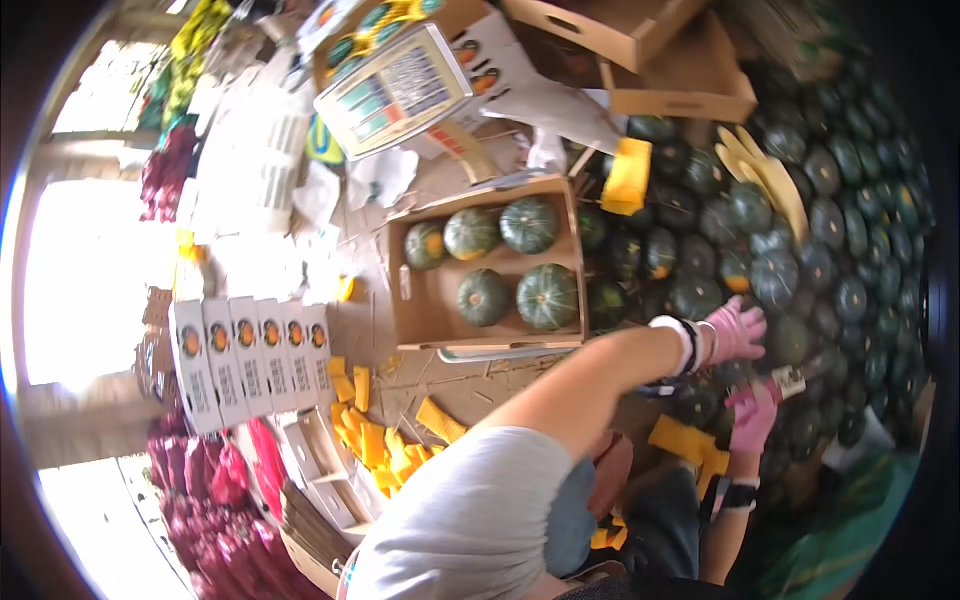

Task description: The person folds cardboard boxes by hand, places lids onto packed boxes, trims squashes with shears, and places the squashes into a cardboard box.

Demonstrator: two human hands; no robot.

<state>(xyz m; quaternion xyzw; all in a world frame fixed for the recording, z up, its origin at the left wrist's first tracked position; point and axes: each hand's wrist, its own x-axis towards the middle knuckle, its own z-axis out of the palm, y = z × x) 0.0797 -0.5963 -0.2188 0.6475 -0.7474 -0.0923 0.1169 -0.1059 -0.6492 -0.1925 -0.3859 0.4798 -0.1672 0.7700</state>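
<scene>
My left hand (pixel 735 328), in a pink glove, reaches over the pile with its fingers spread. Close to its fingertips is a dark green kabocha squash (pixel 788 340); whether they touch it I cannot tell. Below it my right hand (pixel 752 415), also pink-gloved, is closed on a small object with a pale printed face (pixel 788 382), blurred and of unclear kind. To the left of my left hand, an open cardboard box (pixel 487 338) holds several squashes, among them a large striped one (pixel 547 297).
Many green squashes (pixel 850 300) cover the right side. Pale yellow gloves (pixel 765 175) lie on the pile. Empty cartons (pixel 680 95) stand at the top. White printed boxes (pixel 250 355), yellow pieces (pixel 375 445) and purple-red net bags (pixel 220 510) are at left.
</scene>
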